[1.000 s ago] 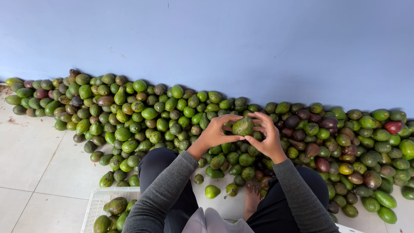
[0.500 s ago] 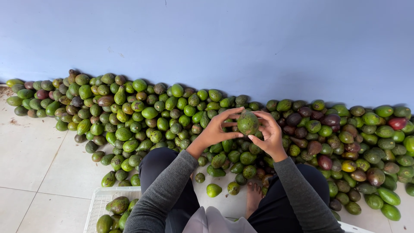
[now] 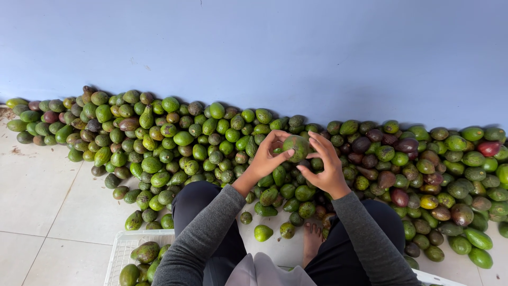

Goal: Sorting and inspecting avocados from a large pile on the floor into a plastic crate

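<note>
Centre frame, both hands keep the green avocado [image 3: 296,148] raised above the pile [image 3: 159,143]; left hand [image 3: 266,159] fingers now spread looser, right hand [image 3: 328,168] cupping it.

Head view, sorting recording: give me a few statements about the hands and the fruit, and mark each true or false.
1. Both hands hold one green avocado. True: left hand and right hand meet on it.
2. The avocado pile lies against a blue wall. True.
3. The white crate is empty. False: it holds several avocados.
4. Every fruit in the pile is green. False: some are dark purple or red.
5. The person wears gloves. False: the hands are bare, with grey sleeves.
</note>
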